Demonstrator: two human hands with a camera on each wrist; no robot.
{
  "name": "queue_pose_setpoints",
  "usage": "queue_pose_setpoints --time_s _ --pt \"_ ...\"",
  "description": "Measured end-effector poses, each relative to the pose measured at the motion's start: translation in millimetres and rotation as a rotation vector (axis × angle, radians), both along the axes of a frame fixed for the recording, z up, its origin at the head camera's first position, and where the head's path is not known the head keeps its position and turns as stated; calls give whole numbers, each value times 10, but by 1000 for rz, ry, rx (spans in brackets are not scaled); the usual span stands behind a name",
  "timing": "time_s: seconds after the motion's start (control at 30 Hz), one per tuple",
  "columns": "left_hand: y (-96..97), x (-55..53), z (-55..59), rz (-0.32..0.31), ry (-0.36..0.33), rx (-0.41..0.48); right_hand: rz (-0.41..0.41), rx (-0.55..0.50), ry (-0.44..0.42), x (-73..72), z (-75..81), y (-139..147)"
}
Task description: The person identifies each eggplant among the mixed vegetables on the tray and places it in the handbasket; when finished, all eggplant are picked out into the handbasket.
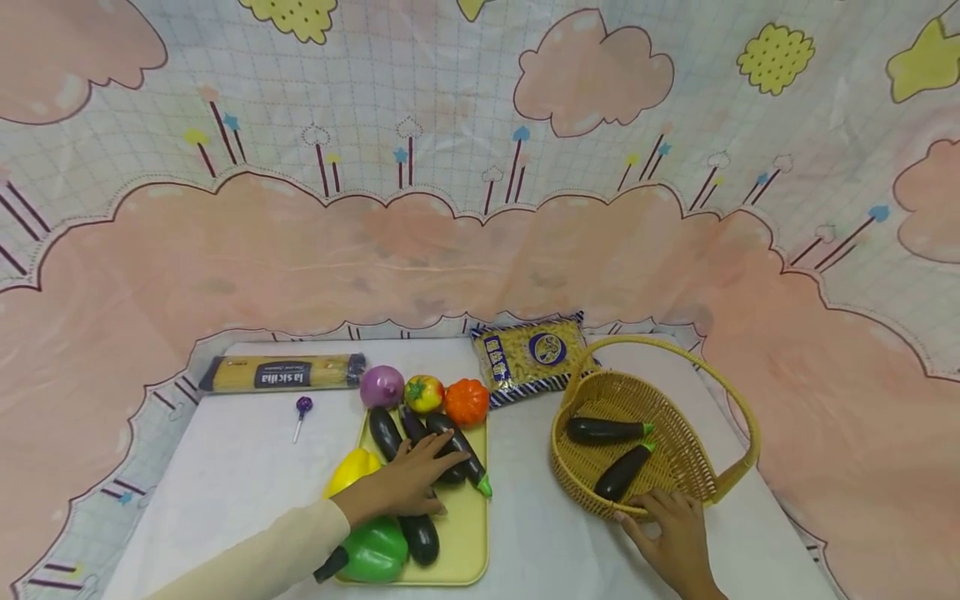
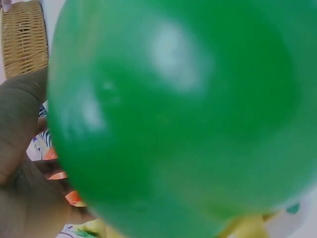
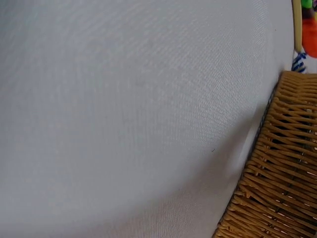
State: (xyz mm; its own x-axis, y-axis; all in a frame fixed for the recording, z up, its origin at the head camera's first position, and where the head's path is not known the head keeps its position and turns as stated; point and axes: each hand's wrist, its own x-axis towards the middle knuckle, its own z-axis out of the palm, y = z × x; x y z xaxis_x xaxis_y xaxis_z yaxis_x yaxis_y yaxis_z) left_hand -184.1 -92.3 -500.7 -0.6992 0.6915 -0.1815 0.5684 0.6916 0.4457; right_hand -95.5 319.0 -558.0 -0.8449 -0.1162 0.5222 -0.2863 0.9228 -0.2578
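Note:
My left hand [image 1: 401, 485] reaches over the pale yellow tray [image 1: 467, 560], its fingers spread across several dark eggplants [image 1: 456, 442]. Whether it touches them is hard to tell. A green bell pepper [image 1: 375, 550] lies below that wrist and fills most of the left wrist view; a yellow bell pepper [image 1: 351, 469] sits partly behind the forearm. On the right, my right hand [image 1: 675, 537] holds the near rim of a wicker basket [image 1: 678, 425], thumb outside and fingers over the edge. Inside the basket lie two eggplants [image 1: 604, 430] with green stems.
Along the tray's far edge sit a purple onion [image 1: 382, 387], a red-yellow fruit [image 1: 424, 392] and an orange pumpkin [image 1: 467, 402]. Behind are a spaghetti pack [image 1: 285, 373] and a pasta bag [image 1: 532, 354]. A lollipop [image 1: 302, 407] lies left. The basket's tall handle [image 1: 738, 400] arches up.

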Motion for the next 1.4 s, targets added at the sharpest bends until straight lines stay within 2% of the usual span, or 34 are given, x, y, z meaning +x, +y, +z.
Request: queue_pose_setpoints --time_s 0.43,0.73,0.87,1.0,1.1,1.4 --pt "-11 39 -111 -12 237 11 8 6 19 5 6 -18" --pt "61 -9 -190 6 312 17 4 15 28 -3 29 -18" --pt "153 0 -217 41 350 -48 11 8 30 -3 31 -13" --pt "209 20 -198 51 381 -130 12 -2 19 -6 9 -17" --pt "221 23 -162 41 409 -157 8 3 12 -6 -10 -17" --pt "176 -56 25 -41 547 -217 2 15 12 1 15 -15"
